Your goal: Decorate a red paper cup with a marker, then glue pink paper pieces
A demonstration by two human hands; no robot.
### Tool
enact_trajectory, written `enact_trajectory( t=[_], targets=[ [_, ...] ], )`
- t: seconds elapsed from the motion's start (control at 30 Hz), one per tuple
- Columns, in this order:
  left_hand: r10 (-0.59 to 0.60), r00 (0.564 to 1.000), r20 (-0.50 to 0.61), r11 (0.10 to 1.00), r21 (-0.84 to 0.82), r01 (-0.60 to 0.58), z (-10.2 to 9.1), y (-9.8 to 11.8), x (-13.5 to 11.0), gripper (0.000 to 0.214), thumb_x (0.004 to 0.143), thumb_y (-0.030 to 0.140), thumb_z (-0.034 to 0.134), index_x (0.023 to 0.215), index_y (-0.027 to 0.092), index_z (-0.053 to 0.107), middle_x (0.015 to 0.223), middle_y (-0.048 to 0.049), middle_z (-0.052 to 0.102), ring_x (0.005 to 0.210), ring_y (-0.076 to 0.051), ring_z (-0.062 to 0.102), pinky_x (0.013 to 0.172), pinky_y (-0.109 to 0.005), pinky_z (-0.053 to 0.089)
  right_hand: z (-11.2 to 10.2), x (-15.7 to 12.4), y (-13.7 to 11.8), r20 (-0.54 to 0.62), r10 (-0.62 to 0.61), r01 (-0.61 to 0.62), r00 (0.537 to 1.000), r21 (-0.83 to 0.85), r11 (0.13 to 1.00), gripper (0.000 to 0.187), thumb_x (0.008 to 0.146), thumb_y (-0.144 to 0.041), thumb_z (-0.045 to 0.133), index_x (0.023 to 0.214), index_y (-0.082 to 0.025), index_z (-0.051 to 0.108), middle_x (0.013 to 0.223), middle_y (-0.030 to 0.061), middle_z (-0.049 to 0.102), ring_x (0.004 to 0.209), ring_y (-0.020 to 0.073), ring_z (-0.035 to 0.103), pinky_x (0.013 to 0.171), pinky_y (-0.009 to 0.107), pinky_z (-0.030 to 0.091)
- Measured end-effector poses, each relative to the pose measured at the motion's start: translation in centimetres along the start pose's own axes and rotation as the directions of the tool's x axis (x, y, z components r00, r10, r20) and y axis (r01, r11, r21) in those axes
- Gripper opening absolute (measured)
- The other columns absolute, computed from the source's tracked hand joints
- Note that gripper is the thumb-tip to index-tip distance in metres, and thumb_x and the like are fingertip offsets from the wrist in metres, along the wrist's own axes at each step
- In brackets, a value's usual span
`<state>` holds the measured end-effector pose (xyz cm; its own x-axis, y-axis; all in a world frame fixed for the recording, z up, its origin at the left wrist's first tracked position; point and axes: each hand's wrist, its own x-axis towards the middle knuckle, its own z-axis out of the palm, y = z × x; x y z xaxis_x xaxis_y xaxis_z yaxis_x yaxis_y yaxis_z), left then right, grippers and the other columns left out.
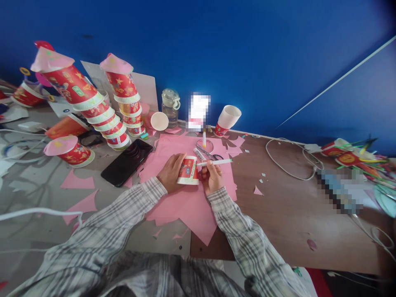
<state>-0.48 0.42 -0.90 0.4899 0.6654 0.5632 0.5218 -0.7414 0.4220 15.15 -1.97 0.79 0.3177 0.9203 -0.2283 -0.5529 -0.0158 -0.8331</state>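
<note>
My left hand [172, 171] is closed around a red printed paper cup [189, 170], which lies on its side over the pink paper [198, 214]. Between the fingers of my right hand [212, 175] is a white marker [221, 162] with a green end pointing right. The marker's left tip meets the cup's side or comes very close to it. Just beyond the hands lie a glue stick [199, 154] and a pair of scissors [218, 157], partly covered. A second marker with a yellow end [204, 139] rests farther back on the pink paper.
Two towers of red cups [93, 111] [131, 107] with pink paper cones stand at the left. A black phone [126, 163] lies near my left arm. A water bottle [170, 109] and stacked cups [228, 119] stand along the blue wall. Cables and several markers [368, 161] lie right.
</note>
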Motion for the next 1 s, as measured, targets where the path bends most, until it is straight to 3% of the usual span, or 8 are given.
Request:
enact_trajectory(
  t=[0.47, 1.0],
  targets=[
    [0.003, 1.000, 0.007, 1.000, 0.012, -0.003, 0.00, -0.03, 0.04, 0.082, 0.070, 0.040, 0.058, 0.131, 0.009, 0.013, 0.121, -0.0202, 0.040, 0.111, -0.030, 0.039, 0.095, -0.050, 0.038, 0.00, 0.06, 0.04, 0.044, -0.003, 0.002, 0.999, 0.020, 1.000, 0.040, 0.052, -0.048, 0.073, 0.059, -0.018, 0.048, 0.039, -0.0097, 0.044, 0.033, 0.0044, 0.034, 0.034, 0.018, 0.029],
    [-0.011, 1.000, -0.012, 1.000, -0.003, 0.011, -0.07, 0.06, -0.05, 0.082, 0.069, 0.041, 0.059, 0.131, 0.011, 0.014, 0.121, -0.0199, 0.040, 0.111, -0.030, 0.040, 0.093, -0.051, 0.039, -0.38, -0.15, 0.26, 0.071, 0.028, -0.023, 0.997, -0.074, 0.997, 0.034, 0.053, -0.044, 0.072, 0.056, -0.016, 0.053, 0.038, -0.0082, 0.045, 0.034, 0.0040, 0.035, 0.034, 0.017, 0.024]
  ],
)
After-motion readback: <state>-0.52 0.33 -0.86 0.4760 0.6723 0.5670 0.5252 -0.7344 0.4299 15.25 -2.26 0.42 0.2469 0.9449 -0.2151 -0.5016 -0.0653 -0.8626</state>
